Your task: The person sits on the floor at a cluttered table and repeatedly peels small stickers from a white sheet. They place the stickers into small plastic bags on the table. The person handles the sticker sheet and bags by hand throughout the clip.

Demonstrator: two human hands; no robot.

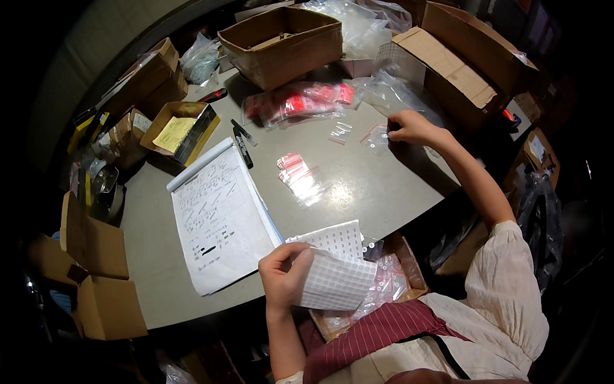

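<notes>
Between the thumb and fingers of my left hand (286,272) is a folded sheet of small round white stickers (337,280), held above the table's near edge. My right hand (412,130) reaches to the far right of the table. Its fingers are pinched at the edge of a small clear zip bag (374,142) with a red strip. Left of that lies another small zip bag (340,133). A fanned stack of empty-looking zip bags (299,178) rests mid-table. Below the sticker sheet, partly hidden by it, a box (412,272) holds several filled zip bags (387,281).
An open notepad (217,217) with handwriting lies left of centre, a black marker (243,147) beside it. Packs of red-marked bags (300,104) lie farther back. Cardboard boxes (279,48) line the far side, and a small box (179,134) with yellow paper stands left.
</notes>
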